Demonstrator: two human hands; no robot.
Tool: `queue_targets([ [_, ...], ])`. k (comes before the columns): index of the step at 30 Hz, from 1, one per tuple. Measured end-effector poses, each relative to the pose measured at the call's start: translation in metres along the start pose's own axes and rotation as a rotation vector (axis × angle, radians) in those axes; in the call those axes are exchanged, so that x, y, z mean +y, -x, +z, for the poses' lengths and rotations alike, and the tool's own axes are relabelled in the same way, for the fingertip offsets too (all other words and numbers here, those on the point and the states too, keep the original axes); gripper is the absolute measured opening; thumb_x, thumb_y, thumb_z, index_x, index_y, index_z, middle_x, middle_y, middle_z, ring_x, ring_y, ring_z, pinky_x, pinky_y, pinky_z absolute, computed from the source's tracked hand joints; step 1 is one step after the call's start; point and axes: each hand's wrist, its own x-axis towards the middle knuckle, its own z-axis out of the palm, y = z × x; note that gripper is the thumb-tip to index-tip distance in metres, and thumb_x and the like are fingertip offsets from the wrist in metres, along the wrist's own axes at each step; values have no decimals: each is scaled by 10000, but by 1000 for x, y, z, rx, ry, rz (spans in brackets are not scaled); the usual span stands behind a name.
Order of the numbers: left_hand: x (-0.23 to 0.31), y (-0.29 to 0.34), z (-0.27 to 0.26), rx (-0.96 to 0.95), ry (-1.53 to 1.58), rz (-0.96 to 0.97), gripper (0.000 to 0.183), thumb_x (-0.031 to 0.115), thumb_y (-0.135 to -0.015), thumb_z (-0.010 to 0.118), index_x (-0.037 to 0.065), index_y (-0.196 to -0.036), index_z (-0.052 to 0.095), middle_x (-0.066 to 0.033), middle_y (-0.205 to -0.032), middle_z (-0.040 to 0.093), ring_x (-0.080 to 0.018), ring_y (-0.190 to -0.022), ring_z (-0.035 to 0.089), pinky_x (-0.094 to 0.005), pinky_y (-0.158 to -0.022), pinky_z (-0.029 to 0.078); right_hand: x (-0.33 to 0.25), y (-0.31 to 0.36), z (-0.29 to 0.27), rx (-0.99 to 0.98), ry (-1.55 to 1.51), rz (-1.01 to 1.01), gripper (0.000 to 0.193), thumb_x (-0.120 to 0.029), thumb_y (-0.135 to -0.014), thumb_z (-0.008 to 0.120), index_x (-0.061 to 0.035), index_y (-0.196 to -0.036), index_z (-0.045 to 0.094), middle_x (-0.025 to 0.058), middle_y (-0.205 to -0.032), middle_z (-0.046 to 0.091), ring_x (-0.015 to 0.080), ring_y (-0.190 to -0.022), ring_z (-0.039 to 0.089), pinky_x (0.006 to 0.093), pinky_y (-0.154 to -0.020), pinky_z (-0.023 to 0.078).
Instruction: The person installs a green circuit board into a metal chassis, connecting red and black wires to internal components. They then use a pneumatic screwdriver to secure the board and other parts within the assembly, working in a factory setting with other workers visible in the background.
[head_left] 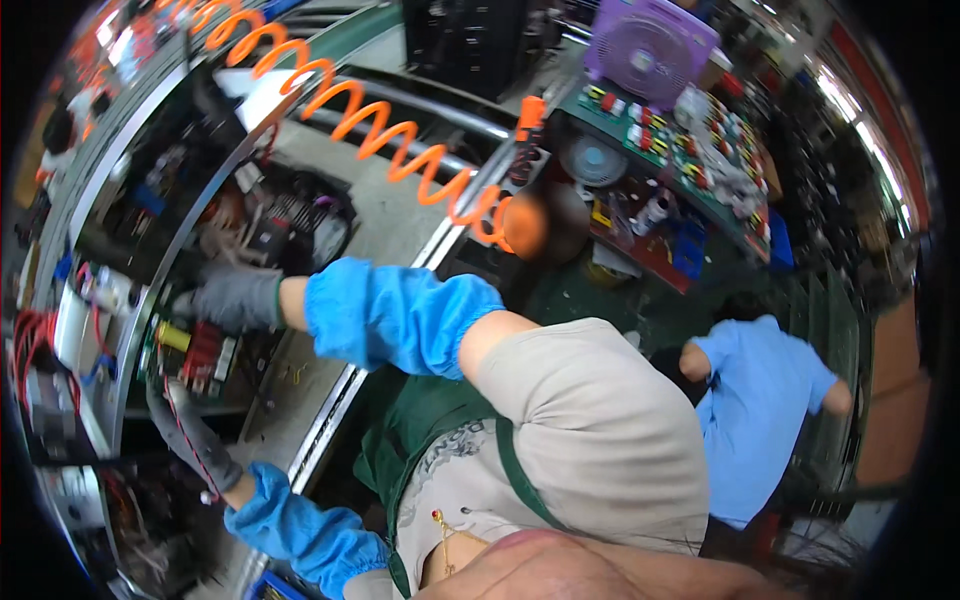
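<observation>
A green circuit board (pixel 201 358) with a yellow coil-like part and red parts is tilted at the left, beside a metal housing (pixel 190 225) open on the near side. My left hand (pixel 192 428), in a grey glove, is closed on the board's lower edge. A thin red-and-dark twisted wire (pixel 183 430) runs along that hand. My right hand (pixel 232 298), also gloved in grey, grips the board's upper edge; its fingertips are partly hidden and blurred. Both forearms wear blue sleeve covers.
A coiled orange air hose (pixel 375 130) crosses above the metal-edged workbench (pixel 395 215). Red wires (pixel 33 350) hang at the far left. Circuit boards crowd a side table (pixel 735 215) with a purple fan (pixel 650 50). A person in a light-blue shirt (pixel 760 410) is at the right.
</observation>
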Motion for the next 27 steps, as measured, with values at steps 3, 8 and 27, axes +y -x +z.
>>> queue_targets([
  [3, -16, 10, -14, 200, -11, 55, 360, 164, -876, 563, 6, -1200, 574, -112, -1112, 566, -219, -994, 555, -320, -894, 426, 29, -14, 23, -233, 254, 13, 360, -358, -927, 429, -84, -1033, 638, 215, -957, 640, 386, -827, 620, 444, -776, 503],
  [8, -8, -1, 0, -53, -697, 230, 321, 112, -795, 521, 57, -1107, 575, -212, -868, 590, -395, -860, 571, -465, -742, 454, 38, -9, 23, -67, -626, 187, 286, -302, -914, 547, -59, -1030, 646, 12, -914, 650, 115, -781, 599, 291, -681, 499],
  [27, -1, 12, -13, 19, -813, 98, 294, 143, -823, 578, 121, -1111, 633, -190, -887, 620, -356, -811, 612, -370, -733, 496, 35, -5, 25, 131, -520, 165, 305, -318, -797, 703, -48, -924, 644, 5, -770, 607, 103, -640, 542, 264, -543, 429],
])
